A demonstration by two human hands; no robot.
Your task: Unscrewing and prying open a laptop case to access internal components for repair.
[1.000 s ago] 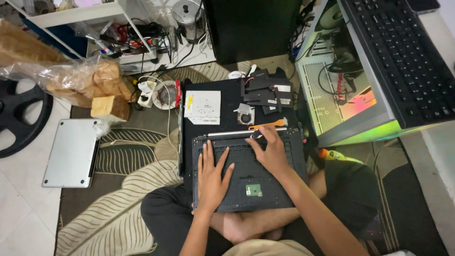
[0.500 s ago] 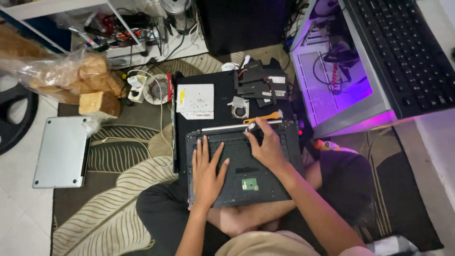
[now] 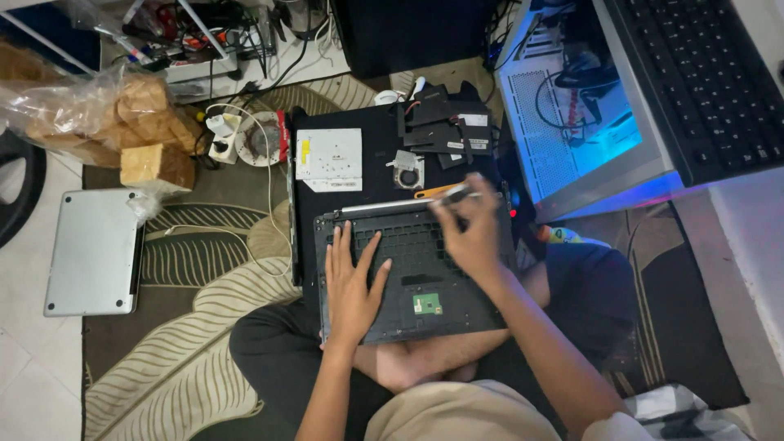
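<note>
The person sits cross-legged on a patterned rug (image 3: 188,359) with an opened laptop shell (image 3: 412,273) resting across the lap. The left hand (image 3: 353,282) lies flat on the shell's dark inner frame, fingers spread and gripping nothing. The right hand (image 3: 469,233) sits just beside it at the shell's far edge, fingers pinched around a slim silver tool (image 3: 456,193) (blurred, so its exact kind cannot be told). The 2 hands are apart, with bare frame between them. A small green circuit board (image 3: 427,305) shows in the frame, nearer the body than both hands.

Beyond the hands lies a black mat (image 3: 376,167) holding a white rectangular plate (image 3: 329,159), a small fan (image 3: 407,173) and several black parts (image 3: 445,126). Well to the left of the left hand a closed silver laptop (image 3: 94,251) lies on the floor, with a clear bag of wooden blocks (image 3: 106,118) past it. To the right of the right hand stands a lit computer case (image 3: 588,114), a black keyboard (image 3: 702,73) beside it.
</note>
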